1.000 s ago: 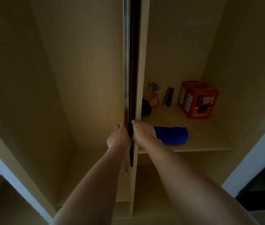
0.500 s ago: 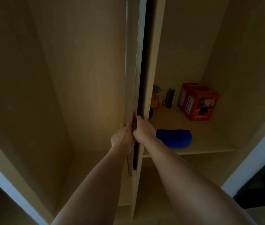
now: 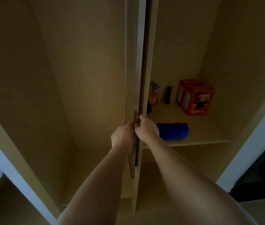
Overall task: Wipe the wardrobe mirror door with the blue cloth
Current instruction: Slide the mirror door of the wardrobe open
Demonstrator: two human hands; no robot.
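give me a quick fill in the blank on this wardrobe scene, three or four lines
1. Both hands, the left hand and the right hand, grip the edge of the ____.
2. The blue cloth lies on the shelf, held by ____ hand.
3. The box at the back of the shelf is ____ in colour.
4. Between the spray bottle and the box stands a black ____.

Missing words: door; neither; red; torch
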